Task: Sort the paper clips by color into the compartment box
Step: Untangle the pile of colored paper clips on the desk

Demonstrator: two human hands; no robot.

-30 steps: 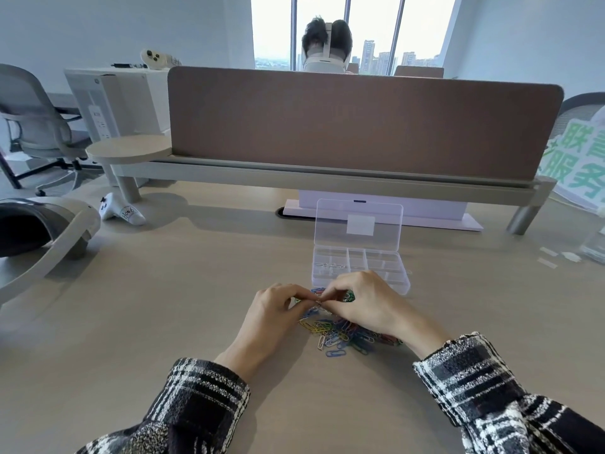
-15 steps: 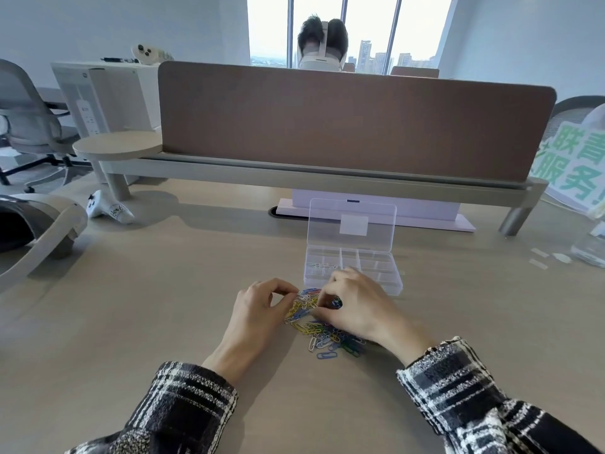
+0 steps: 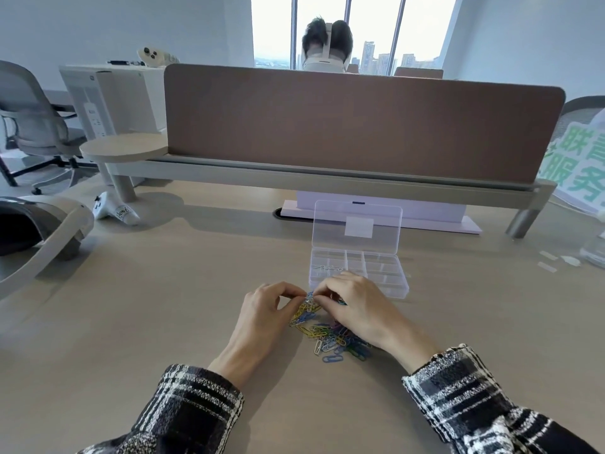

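- Bare desk [image 3: 147, 322] spreads wide on both sides.
- Left hand [image 3: 262, 311] and right hand [image 3: 358, 306], fingers curled, pinch paper clips [image 3: 330, 339] from a multicoloured heap.
- Clear compartment box [image 3: 393, 280], lid upright, just beyond.

Single head-worn view, wide-angle, looking forward and down from above and behind both grips. Left grip [image 3: 262, 309] and right grip [image 3: 357, 306] sit low centre, close to the lens. Black-and-white plaid sleeves [image 3: 474, 398] run off the bottom edge. Pale wood worktop [image 3: 163, 306] fills the lower half. Coloured wire paper clips [image 3: 327, 339] lie between the grips and on their near side. Clear plastic compartment box [image 3: 389, 283] sits just beyond the right grip, brown fabric divider screen [image 3: 360, 126] farther beyond. Tall glass windows [image 3: 373, 27] at top face the camera. Straight edges bow toward the frame sides.
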